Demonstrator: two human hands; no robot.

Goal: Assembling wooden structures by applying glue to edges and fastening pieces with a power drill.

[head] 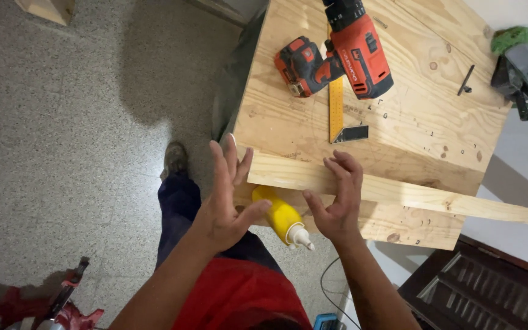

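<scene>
Fingers of both hands are spread and pinch nothing. On the left hand (227, 198) they fan upward toward twelve o'clock, palm turned inward, with the tips in front of the near end of a pale wood strip (398, 192); whether they touch it I cannot tell. The right hand (337, 198) sits at three o'clock of the left, fingers loosely curled, their tips resting on or just over the strip's near edge.

Between the two hands, a little below them, lies a yellow glue bottle (279, 214) — its white nozzle points toward five o'clock, and neither hand holds it. It lies on a lower board (410, 226) under the strip.

That strip runs from the left hand out toward four o'clock, across the near edge of the plywood desk (398, 122). At twelve o'clock of the hands, well apart from them, a red and black drill (343, 55) lies on the desk, with a yellow square (337, 110) running under it. A small dark bit (465, 79) lies at two o'clock, and a grey tool with green (517, 61) sits at the desk's far right corner.

Left of the desk is speckled floor (62, 153) — a shoe (175, 159) stands on it at eleven o'clock of the left hand. A red tool (62, 302) lies at eight o'clock.
</scene>
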